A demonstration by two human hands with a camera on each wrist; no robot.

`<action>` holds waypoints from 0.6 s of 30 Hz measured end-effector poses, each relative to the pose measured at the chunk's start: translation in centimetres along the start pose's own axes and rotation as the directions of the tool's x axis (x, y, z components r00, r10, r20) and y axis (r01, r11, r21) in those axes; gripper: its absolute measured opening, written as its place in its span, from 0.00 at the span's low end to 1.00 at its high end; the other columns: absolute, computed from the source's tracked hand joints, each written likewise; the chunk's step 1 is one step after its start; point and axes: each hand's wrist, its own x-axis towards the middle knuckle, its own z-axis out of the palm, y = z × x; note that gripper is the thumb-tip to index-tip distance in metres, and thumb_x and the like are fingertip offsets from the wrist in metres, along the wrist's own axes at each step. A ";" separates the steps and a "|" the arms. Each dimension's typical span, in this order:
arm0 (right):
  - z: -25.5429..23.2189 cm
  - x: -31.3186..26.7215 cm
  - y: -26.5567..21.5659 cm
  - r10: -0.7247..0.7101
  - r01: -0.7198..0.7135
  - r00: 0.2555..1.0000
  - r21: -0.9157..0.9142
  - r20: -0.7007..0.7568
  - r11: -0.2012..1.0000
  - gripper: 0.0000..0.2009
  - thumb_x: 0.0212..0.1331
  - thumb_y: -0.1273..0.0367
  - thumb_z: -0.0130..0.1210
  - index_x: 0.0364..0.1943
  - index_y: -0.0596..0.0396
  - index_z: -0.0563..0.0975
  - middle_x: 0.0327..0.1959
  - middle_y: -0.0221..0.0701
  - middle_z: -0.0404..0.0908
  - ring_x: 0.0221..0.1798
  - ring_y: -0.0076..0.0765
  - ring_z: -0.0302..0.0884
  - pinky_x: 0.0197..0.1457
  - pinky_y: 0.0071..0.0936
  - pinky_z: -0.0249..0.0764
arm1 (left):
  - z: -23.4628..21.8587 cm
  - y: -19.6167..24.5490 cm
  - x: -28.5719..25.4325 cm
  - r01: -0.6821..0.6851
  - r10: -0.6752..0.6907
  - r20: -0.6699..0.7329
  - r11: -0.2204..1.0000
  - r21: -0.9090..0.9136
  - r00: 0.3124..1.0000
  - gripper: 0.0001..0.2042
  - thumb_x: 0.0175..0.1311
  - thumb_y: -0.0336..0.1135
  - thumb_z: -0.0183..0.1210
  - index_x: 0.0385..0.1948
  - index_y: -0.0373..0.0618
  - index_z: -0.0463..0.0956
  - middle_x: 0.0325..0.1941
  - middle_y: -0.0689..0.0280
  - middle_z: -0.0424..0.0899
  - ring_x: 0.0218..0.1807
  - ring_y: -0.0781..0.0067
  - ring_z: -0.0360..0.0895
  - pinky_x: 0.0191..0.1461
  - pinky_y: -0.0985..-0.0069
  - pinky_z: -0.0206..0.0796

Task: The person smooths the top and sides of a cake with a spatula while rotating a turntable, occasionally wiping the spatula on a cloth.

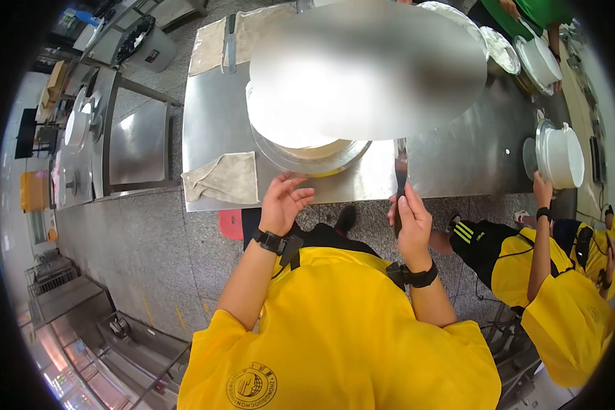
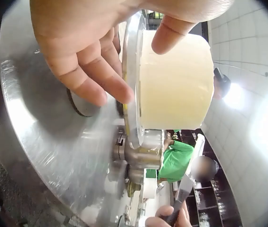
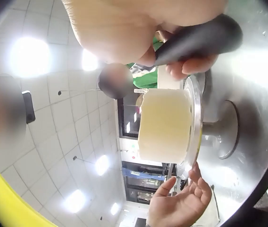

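Observation:
A round cake (image 2: 176, 85) coated in smooth pale cream stands on a metal cake turntable (image 1: 314, 164); a blur hides most of it in the head view. My left hand (image 1: 285, 203) is at the turntable's near edge, fingers loosely bent and fingertips right at the rim, holding nothing. In my right hand (image 1: 413, 222) I grip the black handle (image 3: 202, 40) of a palette knife (image 1: 401, 164). Its blade (image 2: 185, 187) points up and away from me, to the right of the cake, with white cream towards the tip.
A beige cloth (image 1: 225, 178) lies on the steel table (image 1: 215, 116) left of the turntable. Another cloth (image 1: 208, 48) with a flat metal blade (image 1: 231, 44) lies farther back. At right, another person's hand (image 1: 542, 190) touches a second turntable with a white cake (image 1: 564, 158).

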 end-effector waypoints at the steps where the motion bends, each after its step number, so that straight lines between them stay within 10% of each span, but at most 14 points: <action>1: -0.3 -0.1 -0.4 0.070 -0.076 0.996 0.118 0.050 0.990 0.21 0.77 0.73 0.46 0.71 0.60 0.69 0.44 0.33 0.79 0.33 0.21 0.73 0.33 0.21 0.73 | 0.0 0.0 0.1 0.011 -0.011 0.008 1.000 0.001 1.000 0.19 0.72 0.35 0.50 0.62 0.43 0.63 0.60 0.50 0.77 0.52 0.53 0.82 0.58 0.56 0.75; 18: -1.4 -3.2 0.7 0.238 -0.250 0.968 0.273 0.076 0.929 0.24 0.76 0.74 0.45 0.75 0.59 0.63 0.49 0.33 0.78 0.37 0.19 0.74 0.39 0.18 0.76 | 0.4 3.0 -0.1 0.024 -0.024 -0.029 0.999 -0.021 0.999 0.14 0.69 0.37 0.55 0.52 0.43 0.72 0.61 0.54 0.77 0.70 0.43 0.70 0.67 0.51 0.67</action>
